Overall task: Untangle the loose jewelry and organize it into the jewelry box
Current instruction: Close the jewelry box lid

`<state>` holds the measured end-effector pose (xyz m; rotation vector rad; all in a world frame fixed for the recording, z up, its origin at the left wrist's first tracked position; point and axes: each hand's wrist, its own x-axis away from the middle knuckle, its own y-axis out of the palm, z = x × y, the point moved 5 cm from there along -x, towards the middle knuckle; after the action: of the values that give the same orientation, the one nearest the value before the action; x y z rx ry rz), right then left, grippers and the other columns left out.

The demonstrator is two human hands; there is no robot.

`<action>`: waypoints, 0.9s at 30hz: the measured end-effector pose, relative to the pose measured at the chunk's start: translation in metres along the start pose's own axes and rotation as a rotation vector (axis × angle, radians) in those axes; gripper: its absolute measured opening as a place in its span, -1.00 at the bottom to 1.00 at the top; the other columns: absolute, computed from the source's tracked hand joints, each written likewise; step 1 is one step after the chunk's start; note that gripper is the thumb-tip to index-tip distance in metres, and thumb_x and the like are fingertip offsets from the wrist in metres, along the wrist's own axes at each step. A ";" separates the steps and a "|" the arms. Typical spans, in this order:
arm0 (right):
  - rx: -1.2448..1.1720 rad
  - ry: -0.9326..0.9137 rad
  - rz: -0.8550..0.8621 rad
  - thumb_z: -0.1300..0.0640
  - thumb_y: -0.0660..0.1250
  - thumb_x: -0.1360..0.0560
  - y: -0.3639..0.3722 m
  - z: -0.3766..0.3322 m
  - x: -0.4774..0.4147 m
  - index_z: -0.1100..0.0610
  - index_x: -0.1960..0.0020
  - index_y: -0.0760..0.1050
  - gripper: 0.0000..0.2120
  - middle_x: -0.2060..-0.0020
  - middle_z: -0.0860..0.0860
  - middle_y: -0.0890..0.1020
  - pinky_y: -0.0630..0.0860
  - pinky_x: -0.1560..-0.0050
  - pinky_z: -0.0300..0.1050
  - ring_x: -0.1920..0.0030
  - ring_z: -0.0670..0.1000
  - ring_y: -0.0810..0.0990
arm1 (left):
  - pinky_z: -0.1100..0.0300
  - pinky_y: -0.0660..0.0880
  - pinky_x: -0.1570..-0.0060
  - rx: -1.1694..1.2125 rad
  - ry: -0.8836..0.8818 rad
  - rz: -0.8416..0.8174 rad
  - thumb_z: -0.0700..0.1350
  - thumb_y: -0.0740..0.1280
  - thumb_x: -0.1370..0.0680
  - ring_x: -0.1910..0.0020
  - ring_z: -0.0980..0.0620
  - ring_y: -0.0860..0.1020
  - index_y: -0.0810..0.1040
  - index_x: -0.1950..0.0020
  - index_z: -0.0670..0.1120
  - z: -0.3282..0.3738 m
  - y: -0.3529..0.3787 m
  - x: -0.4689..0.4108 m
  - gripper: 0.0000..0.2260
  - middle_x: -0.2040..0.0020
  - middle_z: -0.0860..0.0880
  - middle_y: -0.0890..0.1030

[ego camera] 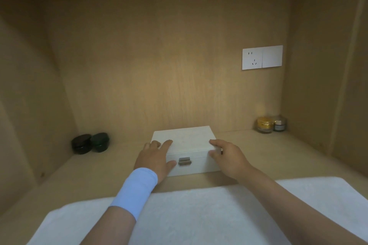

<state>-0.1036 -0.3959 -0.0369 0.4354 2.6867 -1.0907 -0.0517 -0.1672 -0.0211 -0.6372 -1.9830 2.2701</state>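
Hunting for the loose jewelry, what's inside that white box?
Its inside is hidden: the jewelry box lid is down, clasp across the seam. The left hand and right hand hold its front corners.

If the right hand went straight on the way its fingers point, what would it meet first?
The jewelry box: the right hand appears to touch its lid at the front right corner, though the blur leaves contact uncertain.

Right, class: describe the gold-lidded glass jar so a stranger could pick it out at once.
Find the white wall socket on the wooden back panel. Below it, in the shelf's far right corner, stand two small jars. The gold-lidded glass jar is the left one; the grey jar beside it is smaller.
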 end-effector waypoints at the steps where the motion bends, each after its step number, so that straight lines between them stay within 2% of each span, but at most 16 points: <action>1: -0.002 -0.005 -0.005 0.12 0.31 -0.60 0.005 -0.003 0.000 0.12 -0.47 0.41 -0.56 -0.43 -0.01 0.47 0.19 -0.36 -0.36 -0.44 -0.02 0.41 | 0.10 0.31 -0.34 -0.028 -0.011 -0.003 0.25 0.17 -0.57 -0.40 -0.07 0.25 0.15 -0.52 0.17 -0.001 0.000 -0.001 -0.46 -0.43 -0.02 0.30; 3: -0.006 -0.016 -0.023 0.13 0.32 -0.60 0.016 -0.010 -0.002 0.13 -0.49 0.37 -0.53 -0.45 0.00 0.44 0.16 -0.36 -0.38 -0.46 -0.02 0.38 | 0.09 0.29 -0.35 -0.067 -0.047 -0.024 0.26 0.11 -0.58 -0.39 -0.09 0.27 0.20 -0.50 0.18 -0.007 -0.003 -0.004 -0.50 -0.43 -0.04 0.30; 9: 0.013 -0.068 -0.120 0.17 0.30 -0.60 0.054 -0.043 -0.011 0.19 -0.51 0.29 -0.50 -0.46 0.09 0.41 0.20 -0.42 -0.23 -0.46 0.08 0.37 | 0.07 0.25 -0.39 -0.113 -0.120 -0.067 0.21 0.04 -0.62 -0.47 -0.07 0.21 0.18 -0.52 0.14 -0.051 -0.009 -0.007 -0.53 -0.52 -0.01 0.23; 12: 0.043 -0.082 -0.166 0.17 0.29 -0.60 0.076 -0.058 -0.018 0.23 -0.46 0.32 -0.55 -0.40 0.17 0.43 0.27 -0.39 -0.11 -0.41 0.16 0.39 | 0.09 0.23 -0.42 -0.132 -0.140 -0.053 0.20 0.06 -0.63 -0.48 -0.05 0.19 0.15 -0.55 0.10 -0.075 -0.008 -0.006 -0.50 -0.54 0.00 0.17; 19: 0.065 -0.128 -0.238 0.21 0.26 -0.60 0.122 -0.091 -0.044 0.25 -0.44 0.30 -0.56 -0.38 0.21 0.41 0.28 -0.38 -0.06 -0.39 0.20 0.39 | 0.03 0.24 -0.43 -0.123 -0.191 -0.079 0.23 0.10 -0.60 -0.51 -0.09 0.14 0.04 -0.58 0.09 -0.135 -0.002 -0.015 -0.41 -0.56 0.00 0.12; 27: 0.101 -0.178 -0.279 0.22 0.27 -0.59 0.154 -0.109 -0.073 0.18 -0.55 0.16 -0.43 -0.41 0.18 0.37 0.26 -0.36 -0.13 -0.40 0.18 0.37 | 0.02 -0.03 -0.54 -0.085 -0.200 -0.150 0.25 0.11 -0.60 -0.58 -0.09 -0.06 -0.11 -0.58 0.18 -0.172 0.006 -0.038 -0.37 -0.61 -0.02 -0.06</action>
<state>0.0089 -0.2275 -0.0377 -0.0248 2.5948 -1.2751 0.0431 -0.0194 -0.0320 -0.2638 -2.1435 2.2474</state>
